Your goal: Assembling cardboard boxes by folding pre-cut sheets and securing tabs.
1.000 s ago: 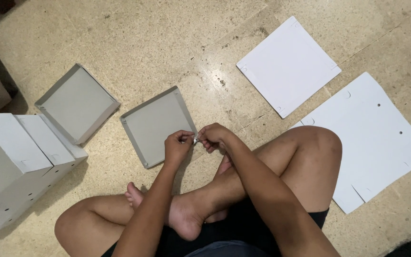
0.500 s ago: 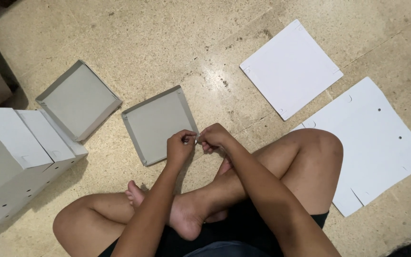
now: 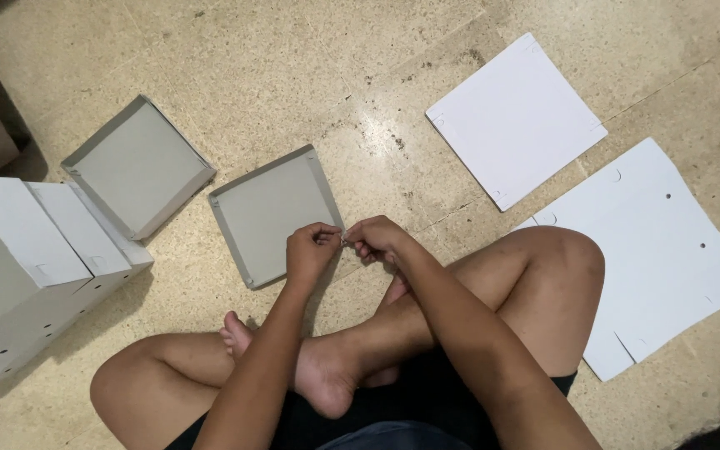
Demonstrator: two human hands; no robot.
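Two hands, left hand [image 3: 312, 250] and right hand [image 3: 374, 237], pinch a tiny fastener [image 3: 343, 241] just beside the grey tray [image 3: 272, 217], seemingly separating it; fitting it calls for steady fingertips.

dim warm light, soft shadows, sharp focus, mild glare.
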